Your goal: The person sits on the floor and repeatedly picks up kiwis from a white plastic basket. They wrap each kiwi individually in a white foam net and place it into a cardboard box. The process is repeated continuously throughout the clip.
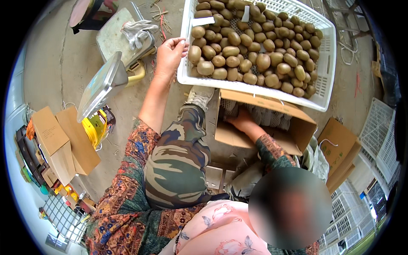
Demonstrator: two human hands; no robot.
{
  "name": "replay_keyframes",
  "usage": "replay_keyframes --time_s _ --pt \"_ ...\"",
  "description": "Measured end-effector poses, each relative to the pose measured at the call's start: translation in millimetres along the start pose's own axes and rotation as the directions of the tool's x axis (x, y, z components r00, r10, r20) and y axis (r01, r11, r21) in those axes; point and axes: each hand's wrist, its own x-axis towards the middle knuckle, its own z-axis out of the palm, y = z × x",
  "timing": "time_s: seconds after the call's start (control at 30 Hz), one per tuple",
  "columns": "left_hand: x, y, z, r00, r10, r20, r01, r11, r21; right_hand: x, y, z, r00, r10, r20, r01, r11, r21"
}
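Observation:
A white plastic crate (329, 63) full of brown kiwifruit (263, 61) lies at the far side. My left hand (171, 55) is beside the crate's left rim, its thumb and fingers pinched together; whatever may be between the fingertips is too small to make out. Nearer to me, an open cardboard box (238, 139) stands against the crate's front. Inside it, white foam net sleeves (270, 117) sit in a row. My right hand (244, 122) reaches into the box's left part, next to the netting; its fingers are mostly hidden in shade.
White paper slips (203, 21) lie on the kiwifruit. Left of the crate stands a platform scale (121, 36) with work gloves (139, 33) on it and a tilted display (102, 85). Flattened cartons (63, 140) lean at left, another carton (335, 148) at right.

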Motion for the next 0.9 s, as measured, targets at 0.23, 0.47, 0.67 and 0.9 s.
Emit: replay_keyframes --time_s 0.23,0.47,0.67,0.9 --pt "87 -30 61 0.601 0.763 0.239 -0.606 0.239 0.759 -6 -70 -29 0.907 0.207 0.366 -0.045 0.914 -0.403" --pt "147 -40 63 0.762 0.577 0.295 -0.480 0.197 0.855 4 -158 -145 0.482 -0.286 0.828 0.149 0.958 0.244" --pt "72 -18 35 0.751 0.597 0.281 -0.615 0.479 0.626 188 -106 -140 0.733 -0.615 -0.290 0.310 0.682 -0.662" --pt "31 -50 5 0.569 0.674 0.471 -0.804 0.335 0.491 220 -104 -161 0.922 -0.291 -0.254 -0.158 0.314 -0.936"
